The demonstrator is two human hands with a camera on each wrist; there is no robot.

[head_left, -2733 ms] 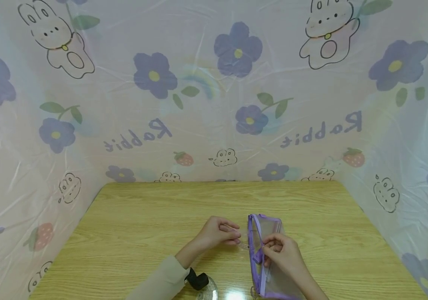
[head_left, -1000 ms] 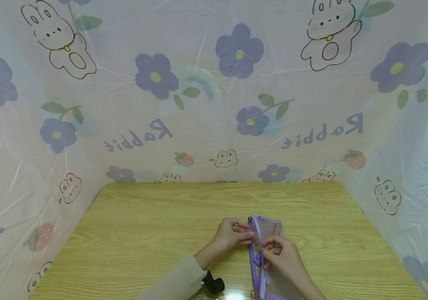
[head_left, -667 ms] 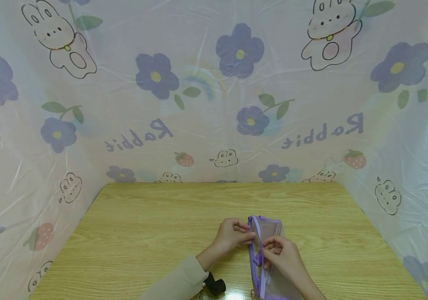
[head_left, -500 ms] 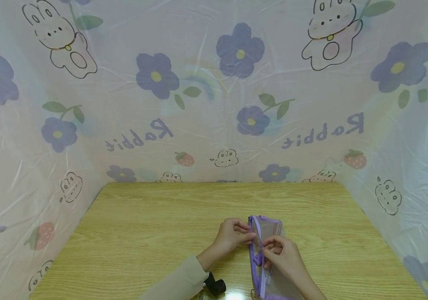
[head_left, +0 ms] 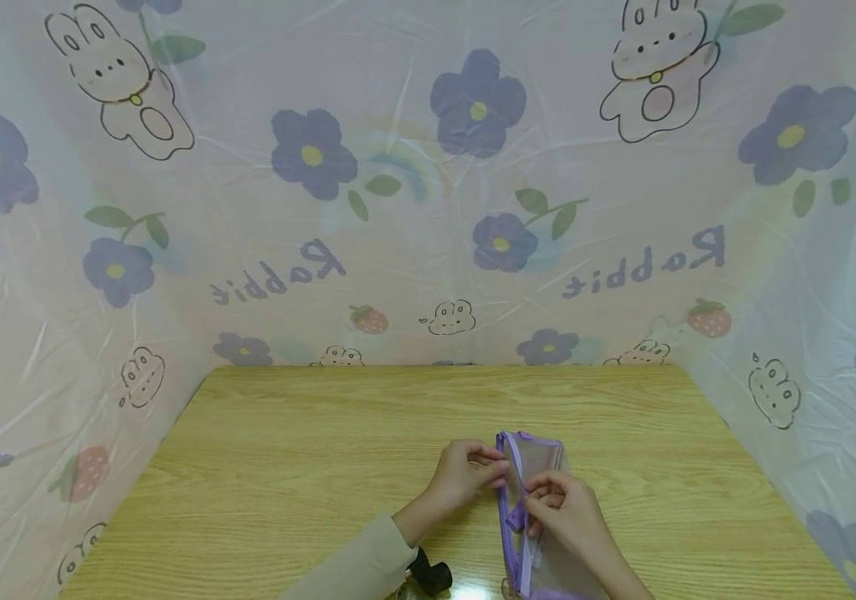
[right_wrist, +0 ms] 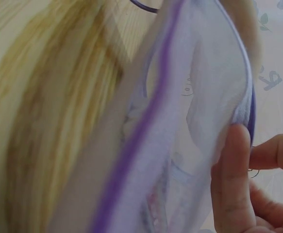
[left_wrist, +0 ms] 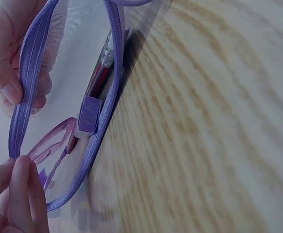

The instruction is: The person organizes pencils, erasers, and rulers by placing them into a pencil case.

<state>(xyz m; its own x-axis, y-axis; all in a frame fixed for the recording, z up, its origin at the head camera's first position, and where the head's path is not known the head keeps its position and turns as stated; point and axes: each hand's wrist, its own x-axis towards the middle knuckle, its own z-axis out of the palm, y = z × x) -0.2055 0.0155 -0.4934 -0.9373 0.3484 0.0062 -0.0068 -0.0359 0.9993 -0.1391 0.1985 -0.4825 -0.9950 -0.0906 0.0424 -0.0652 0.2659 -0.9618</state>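
Note:
A see-through mesh pouch (head_left: 543, 465) with purple zip trim lies near the table's front edge. My left hand (head_left: 467, 477) pinches its left rim near the far end. My right hand (head_left: 570, 512) pinches the purple trim by the zip pull, a little nearer to me. In the left wrist view the pouch (left_wrist: 73, 58) gapes open, with its purple slider (left_wrist: 89, 114) on the rim and pens (left_wrist: 101, 70) inside. In that view my left hand's fingertips (left_wrist: 20, 194) pinch the rim at the bottom left. The right wrist view is blurred, with the pouch (right_wrist: 199, 97) up close and my right hand's fingers (right_wrist: 233, 184) on its edge.
The wooden table (head_left: 337, 450) is walled on three sides by plastic sheeting (head_left: 397, 208) printed with flowers and rabbits. A small black object (head_left: 431, 575) sits under my left sleeve at the front edge.
Since 2.7 s ago my left hand has moved right and taken hold of the pouch's rim. Over the last second both hands and the pouch have barely shifted.

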